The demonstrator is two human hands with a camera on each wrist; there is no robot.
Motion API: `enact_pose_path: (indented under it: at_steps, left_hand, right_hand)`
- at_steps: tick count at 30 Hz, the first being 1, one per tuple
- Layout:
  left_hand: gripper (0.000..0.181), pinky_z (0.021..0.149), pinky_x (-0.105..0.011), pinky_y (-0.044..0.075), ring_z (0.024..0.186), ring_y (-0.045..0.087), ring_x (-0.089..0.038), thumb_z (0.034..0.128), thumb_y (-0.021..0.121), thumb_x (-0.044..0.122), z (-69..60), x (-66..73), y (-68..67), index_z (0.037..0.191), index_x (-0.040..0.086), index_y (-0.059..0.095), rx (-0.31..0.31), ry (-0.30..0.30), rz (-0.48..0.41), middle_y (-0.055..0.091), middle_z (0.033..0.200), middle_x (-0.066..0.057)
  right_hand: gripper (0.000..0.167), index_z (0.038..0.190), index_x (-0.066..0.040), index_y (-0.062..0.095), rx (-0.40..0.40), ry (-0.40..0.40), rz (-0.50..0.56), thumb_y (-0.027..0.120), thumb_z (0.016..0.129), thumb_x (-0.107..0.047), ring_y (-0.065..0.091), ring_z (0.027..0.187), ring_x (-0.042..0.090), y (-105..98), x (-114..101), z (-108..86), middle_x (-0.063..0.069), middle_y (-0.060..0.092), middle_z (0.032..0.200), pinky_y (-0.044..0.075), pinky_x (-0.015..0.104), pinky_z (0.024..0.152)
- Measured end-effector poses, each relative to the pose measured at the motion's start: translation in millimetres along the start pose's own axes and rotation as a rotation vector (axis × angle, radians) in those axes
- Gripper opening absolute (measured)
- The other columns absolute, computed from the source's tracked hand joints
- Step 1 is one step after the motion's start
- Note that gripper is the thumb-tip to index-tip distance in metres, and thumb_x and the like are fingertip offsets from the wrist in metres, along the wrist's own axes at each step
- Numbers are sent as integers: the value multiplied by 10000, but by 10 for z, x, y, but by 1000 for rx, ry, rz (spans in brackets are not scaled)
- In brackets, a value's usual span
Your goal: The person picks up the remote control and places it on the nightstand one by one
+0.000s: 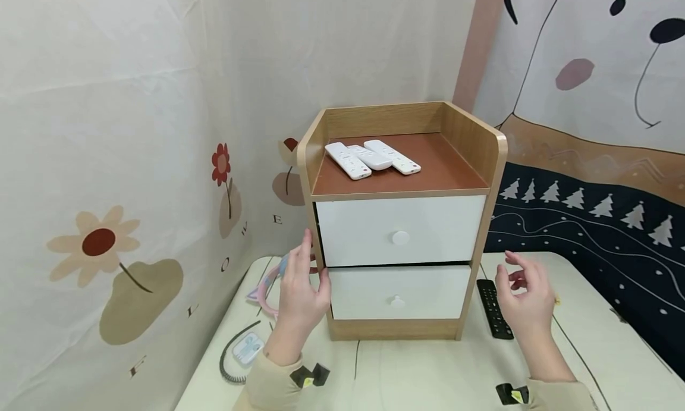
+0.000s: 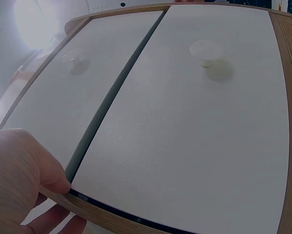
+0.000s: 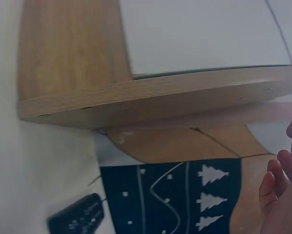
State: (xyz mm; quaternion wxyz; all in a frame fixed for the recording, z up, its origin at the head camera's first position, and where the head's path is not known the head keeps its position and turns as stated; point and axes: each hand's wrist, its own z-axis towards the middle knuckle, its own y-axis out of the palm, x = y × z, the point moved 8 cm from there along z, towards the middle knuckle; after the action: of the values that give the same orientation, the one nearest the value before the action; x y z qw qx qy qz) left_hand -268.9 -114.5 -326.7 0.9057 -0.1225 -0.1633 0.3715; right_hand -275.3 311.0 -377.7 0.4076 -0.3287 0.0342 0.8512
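Note:
A small wooden cabinet with two white drawers stands on the table. Its upper drawer and lower drawer each have a round white knob. Beside the cabinet's left edge, my left hand touches the frame, thumb at the front and fingers along the outer side. In the left wrist view, the left thumb lies by the gap between the drawers. My right hand hovers apart from the cabinet's right side, fingers loosely bent and holding nothing. Three white remotes, one of them a front remote, lie on the brown top.
A black remote lies on the table between the cabinet and my right hand. At left are a pink headband, a black coiled cord and a small pale blue case. Printed fabric walls enclose the table.

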Motion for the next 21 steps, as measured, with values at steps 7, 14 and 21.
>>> enact_pose_path:
  at_steps: [7,14,21]
  left_hand:
    - [948,725,-415,659,1044,689,-356,832,746,-152,-10,-2,3,1681,-56,337,-9,-9,2,626,1265,-293]
    - [947,722,-400,661,1012,695,-338,836,744,-156,-4,6,1,1682,-59,331,-16,-14,6,621,1275,-296]
    - [950,709,-397,656,982,695,-334,830,744,-157,-2,4,-6,1681,-61,333,-11,-9,10,624,1261,-293]
  right_hand:
    - [388,1396,-30,697,-109,134,-124,706,1011,-83,439,852,-242,126,293,-194,188,687,1243,388,-17,744]
    - [390,1385,-22,701,-174,193,-145,716,1003,-95,466,836,-181,193,531,-355,194,677,1234,399,9,703]
    - [413,1405,-28,691,-226,271,-191,723,1005,-124,611,871,97,218,692,-499,198,672,1244,365,21,698]
